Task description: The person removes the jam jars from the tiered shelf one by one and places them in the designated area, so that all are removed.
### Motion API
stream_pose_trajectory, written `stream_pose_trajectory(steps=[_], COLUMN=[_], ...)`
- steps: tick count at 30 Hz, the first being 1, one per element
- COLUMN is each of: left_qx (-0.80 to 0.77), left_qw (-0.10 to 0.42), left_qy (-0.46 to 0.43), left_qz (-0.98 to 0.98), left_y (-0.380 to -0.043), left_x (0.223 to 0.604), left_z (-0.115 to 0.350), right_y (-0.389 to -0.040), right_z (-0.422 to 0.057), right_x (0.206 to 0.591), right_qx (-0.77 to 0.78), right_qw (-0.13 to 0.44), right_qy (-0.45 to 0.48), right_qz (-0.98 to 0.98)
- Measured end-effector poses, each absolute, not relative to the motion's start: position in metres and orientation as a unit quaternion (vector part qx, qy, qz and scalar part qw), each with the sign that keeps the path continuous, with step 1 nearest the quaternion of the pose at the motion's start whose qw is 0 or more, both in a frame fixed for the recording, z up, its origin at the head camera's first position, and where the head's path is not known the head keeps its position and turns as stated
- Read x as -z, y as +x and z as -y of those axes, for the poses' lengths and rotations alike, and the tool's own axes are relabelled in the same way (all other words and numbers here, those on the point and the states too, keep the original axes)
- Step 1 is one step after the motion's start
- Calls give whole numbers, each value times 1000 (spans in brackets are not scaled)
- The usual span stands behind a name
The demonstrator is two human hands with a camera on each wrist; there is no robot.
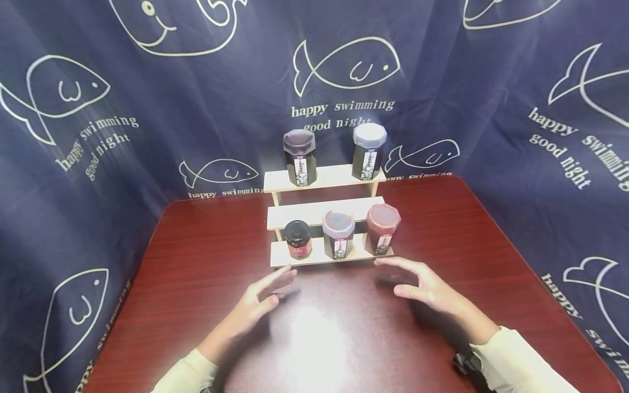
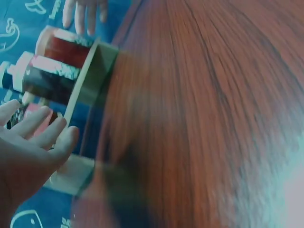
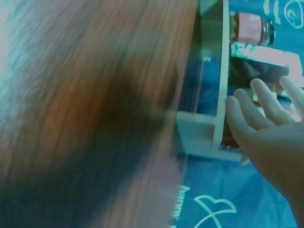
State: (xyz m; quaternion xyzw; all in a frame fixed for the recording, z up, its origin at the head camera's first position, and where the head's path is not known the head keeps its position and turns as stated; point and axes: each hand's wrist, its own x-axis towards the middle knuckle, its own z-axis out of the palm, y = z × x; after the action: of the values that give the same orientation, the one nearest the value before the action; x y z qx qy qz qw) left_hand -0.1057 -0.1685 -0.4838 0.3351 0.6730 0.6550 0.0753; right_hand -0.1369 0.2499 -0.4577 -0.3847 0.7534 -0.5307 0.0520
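A three-step wooden rack [image 1: 325, 210] stands on the table. Its bottom step bears a small black-lidded jar [image 1: 298, 240], a jar with a pale translucent lid [image 1: 338, 234] and a jar with a reddish lid [image 1: 381, 229]. On the top step are a dark-lidded jar [image 1: 300, 157] and a white-lidded jar [image 1: 368, 151]. My left hand [image 1: 260, 297] is held just in front of the rack's left end, fingers extended and holding nothing. Opposite it, my right hand [image 1: 425, 284] reaches toward the rack's right end, its fingers spread and free of any object.
The rack stands near the back edge of a reddish-brown table [image 1: 206, 245]. Behind and on both sides hangs a dark blue curtain [image 1: 236, 120] printed with fish and words. A bright glare [image 1: 316, 344] lies on the tabletop between the forearms.
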Motion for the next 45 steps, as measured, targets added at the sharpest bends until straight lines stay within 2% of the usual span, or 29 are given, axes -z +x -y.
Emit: stream_pose_trajectory(steps=[3, 7, 12, 24, 31, 45], left_qx=[-649, -622, -607, -556, -515, -574], left_qw=[36, -15, -49, -92, -78, -26], left_qy=[306, 273, 228, 145, 132, 94], left_qz=[-695, -734, -760, -813, -843, -813], left_y=[-107, -111, -117, -146, -165, -183], left_x=[485, 487, 492, 503, 507, 516], left_z=[176, 184, 190, 192, 189, 188], right_y=[-140, -143, -148, -172, -180, -187], right_z=[-254, -256, -253, -243, -234, -220], right_x=[459, 459, 460, 459, 465, 473], right_qx=[564, 570, 590, 593, 589, 603], right_qw=[31, -30, -64, -40, -38, -51], right_qy=[-345, -253, -152, -130, -125, -111], right_qz=[-750, -781, -790, -794, -797, -789])
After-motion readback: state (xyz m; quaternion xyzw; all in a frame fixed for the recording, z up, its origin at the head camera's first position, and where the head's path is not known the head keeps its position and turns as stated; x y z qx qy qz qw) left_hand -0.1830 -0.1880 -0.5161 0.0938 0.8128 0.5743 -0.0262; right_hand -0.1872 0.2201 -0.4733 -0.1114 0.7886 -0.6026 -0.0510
